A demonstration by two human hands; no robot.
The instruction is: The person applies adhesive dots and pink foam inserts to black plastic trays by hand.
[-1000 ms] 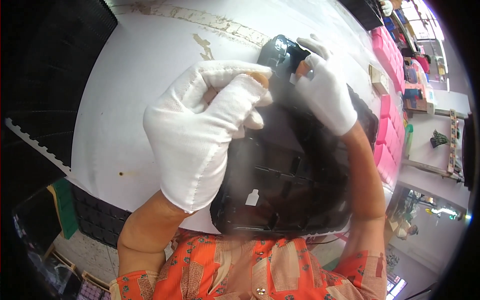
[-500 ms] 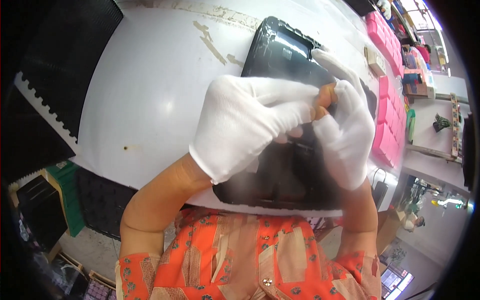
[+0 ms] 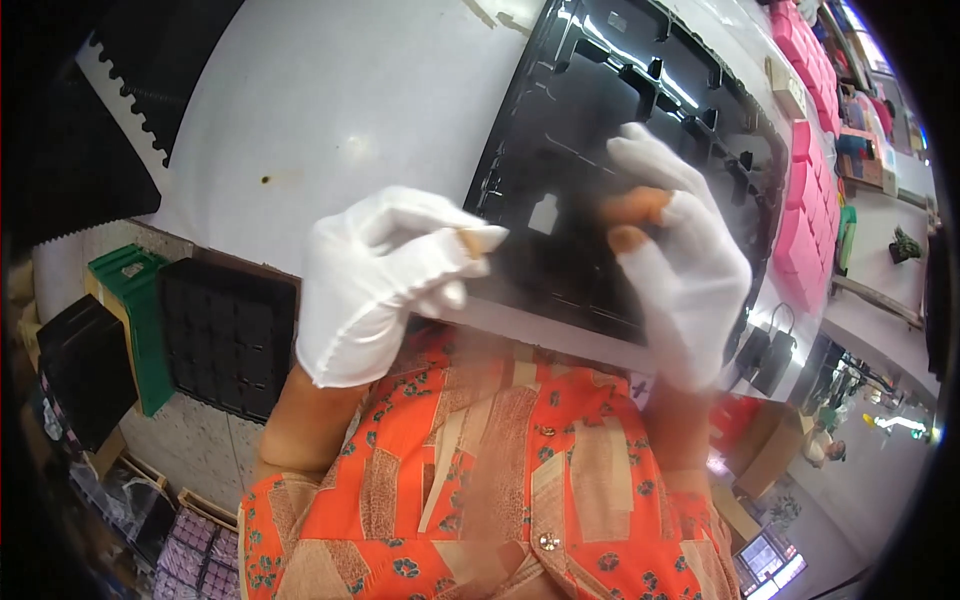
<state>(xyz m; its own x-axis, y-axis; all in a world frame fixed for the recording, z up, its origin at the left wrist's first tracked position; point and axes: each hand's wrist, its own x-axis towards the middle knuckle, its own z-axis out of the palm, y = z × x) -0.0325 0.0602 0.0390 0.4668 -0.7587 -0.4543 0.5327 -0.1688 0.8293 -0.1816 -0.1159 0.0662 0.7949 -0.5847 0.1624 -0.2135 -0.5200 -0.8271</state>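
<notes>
Both hands wear white gloves. My left hand [image 3: 395,285] is held over the near left edge of the tray, its thumb and fingers pinched together; what they hold, if anything, I cannot make out. Over the right part of the tray is my right hand [image 3: 690,265], apart from the left. Its bare thumb and forefinger tips show a small gap, and the other fingers stretch out, slightly blurred. Beneath them a glossy black plastic tray [image 3: 590,90] with moulded ridges lies on the white table [image 3: 330,110]. A small white bottle-shaped patch [image 3: 543,213] shows on the tray.
Pink moulded trays [image 3: 805,215] line the table's right side, near a small pale box [image 3: 787,88]. Black ribbed sheets [image 3: 70,160] stand at the far left. Below the left edge are a black compartment tray [image 3: 228,335] and a green crate [image 3: 135,325].
My hands were close together at the fingertips and have parted, the left moving left and down. The view has shifted, showing more of the black tray.
</notes>
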